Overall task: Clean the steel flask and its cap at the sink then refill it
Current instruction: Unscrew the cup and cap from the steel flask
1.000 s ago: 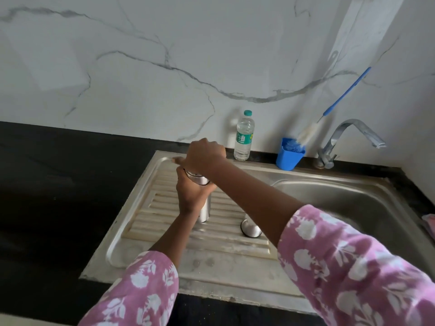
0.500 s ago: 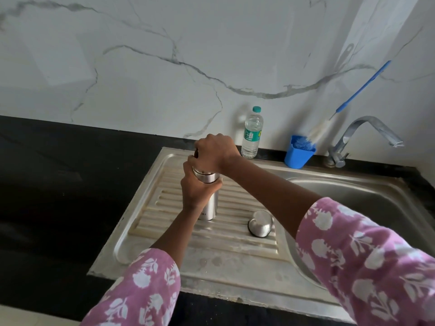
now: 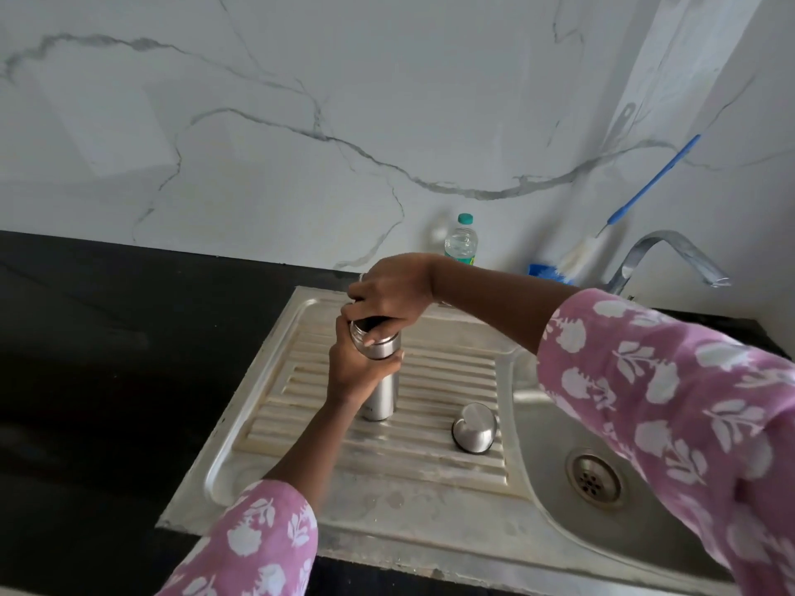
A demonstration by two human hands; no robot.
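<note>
Turned slightly since the earlier frame, the right hand [image 3: 391, 294] is now angled with its wrist toward the wall, and a dark band has been uncovered at the top of the steel flask [image 3: 383, 397]. The sink [image 3: 241, 428] is set into the black bench [image 3: 107, 380], unchanged. The flask is kept upright on the ribbed drainboard, where it stood before. Its upper body is gripped by the left hand [image 3: 355, 372]. Its top is clasped by the right fingers, curled over it, with the thumb laid on the neck. The cap [image 3: 473, 428] is left on the ribs beside the flask, apart from it. The plastic bottle [image 3: 461, 243] is unmoved by the wall.
</note>
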